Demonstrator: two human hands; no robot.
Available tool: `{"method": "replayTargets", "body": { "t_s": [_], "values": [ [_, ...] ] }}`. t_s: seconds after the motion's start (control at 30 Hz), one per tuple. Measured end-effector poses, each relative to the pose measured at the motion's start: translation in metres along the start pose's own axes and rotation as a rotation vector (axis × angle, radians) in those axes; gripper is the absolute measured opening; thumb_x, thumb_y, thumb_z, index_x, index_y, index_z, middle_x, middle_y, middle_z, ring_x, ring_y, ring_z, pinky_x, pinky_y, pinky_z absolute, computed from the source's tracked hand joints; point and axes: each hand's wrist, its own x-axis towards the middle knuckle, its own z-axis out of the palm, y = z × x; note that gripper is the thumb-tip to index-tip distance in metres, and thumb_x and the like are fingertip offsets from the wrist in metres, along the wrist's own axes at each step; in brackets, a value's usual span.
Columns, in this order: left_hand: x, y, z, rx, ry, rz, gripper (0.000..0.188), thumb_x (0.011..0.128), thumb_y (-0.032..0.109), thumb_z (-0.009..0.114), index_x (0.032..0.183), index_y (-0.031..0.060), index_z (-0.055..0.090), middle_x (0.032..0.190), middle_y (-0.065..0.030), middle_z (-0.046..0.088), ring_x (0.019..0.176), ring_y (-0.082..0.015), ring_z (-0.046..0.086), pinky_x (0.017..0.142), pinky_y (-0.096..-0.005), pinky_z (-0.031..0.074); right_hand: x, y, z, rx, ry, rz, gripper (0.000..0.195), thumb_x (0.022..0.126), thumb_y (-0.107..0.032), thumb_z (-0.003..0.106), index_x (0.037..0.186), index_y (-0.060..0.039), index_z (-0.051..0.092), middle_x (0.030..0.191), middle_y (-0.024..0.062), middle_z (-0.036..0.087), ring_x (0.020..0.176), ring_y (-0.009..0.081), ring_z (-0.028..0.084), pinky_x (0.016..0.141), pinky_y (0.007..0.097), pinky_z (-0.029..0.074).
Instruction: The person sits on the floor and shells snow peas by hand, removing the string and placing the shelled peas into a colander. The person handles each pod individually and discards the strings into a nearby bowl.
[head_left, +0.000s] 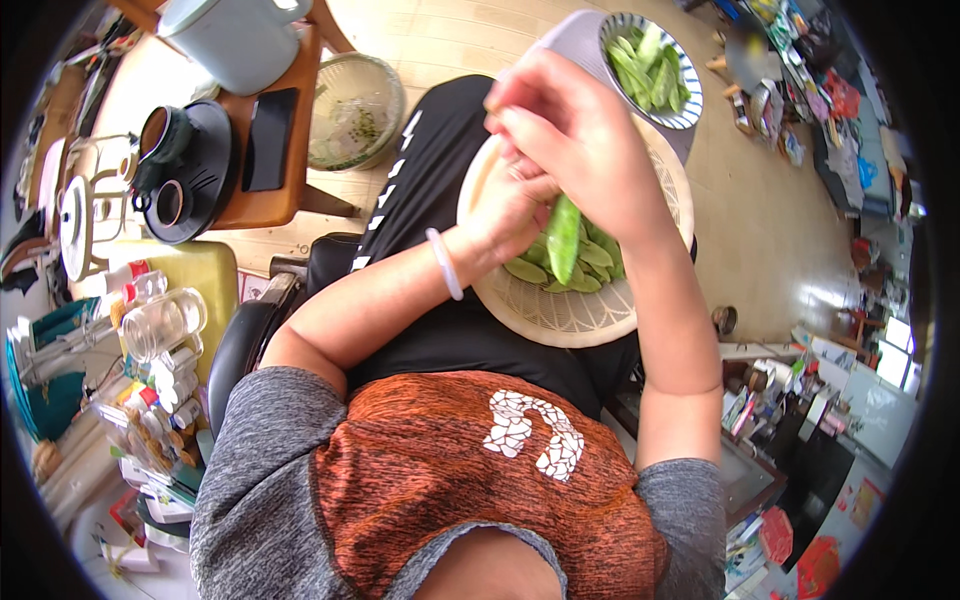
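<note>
Over my lap, my left hand (510, 210) is closed around a flat green bean pod (564, 244) whose end sticks out below the fingers. A pale bangle circles that wrist. My right hand (577, 127) is raised just above the left, blurred, with thumb and fingertips drawn together. Whether anything is pinched there is hidden. Beneath both hands a cream woven plastic basket (577, 322) rests on my thighs, with more flat bean pods (592, 262) lying in it. Beyond it, a blue-and-white striped bowl (694, 97) holds several green pods (649, 71).
The bowl stands on a grey stool (566, 34). To the left, a lined waste bin (390, 90) with green scraps stands on the floor beside a wooden stool (292, 199) bearing a phone (270, 139), a black tray (214, 135) and a pitcher (232, 45). A black armrest (240, 360) flanks my left side.
</note>
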Motion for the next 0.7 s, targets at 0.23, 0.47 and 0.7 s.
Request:
{"method": "replayTargets", "body": {
  "t_s": [0.23, 0.47, 0.7],
  "values": [
    [-0.006, -0.013, -0.001, 0.050, 0.109, -0.098, 0.015, 0.094, 0.010, 0.062, 0.108, 0.0061, 0.067, 0.099, -0.0034, 0.070, 0.088, -0.0141, 0.067, 0.070, -0.0288, 0.055, 0.160, 0.093, 0.073, -0.639, -0.299, -0.020, 0.014, 0.083, -0.002, 0.057, 0.094, 0.0006, 0.065, 0.084, 0.0098, 0.069, 0.078, 0.0164, 0.066, 0.071, 0.0312, 0.054],
    [-0.010, -0.004, 0.003, 0.100, 0.154, -0.110, 0.014, 0.097, 0.018, 0.058, 0.105, 0.0093, 0.065, 0.091, 0.0001, 0.066, 0.068, -0.0091, 0.051, 0.056, -0.0259, 0.035, 0.219, 0.158, 0.102, -0.842, -0.314, -0.020, 0.013, 0.085, -0.013, 0.065, 0.092, -0.0052, 0.073, 0.091, 0.0117, 0.072, 0.086, 0.0261, 0.068, 0.081, 0.0354, 0.053],
    [-0.011, 0.005, 0.007, 0.056, 0.140, -0.167, 0.018, 0.095, 0.013, 0.060, 0.112, 0.0066, 0.063, 0.100, -0.0030, 0.068, 0.082, -0.0133, 0.062, 0.069, -0.0274, 0.050, 0.211, 0.127, 0.100, -0.865, -0.338, -0.085, 0.016, 0.085, -0.017, 0.069, 0.095, -0.0034, 0.068, 0.089, 0.0118, 0.071, 0.083, 0.0247, 0.068, 0.080, 0.0354, 0.053]
  ]
}}
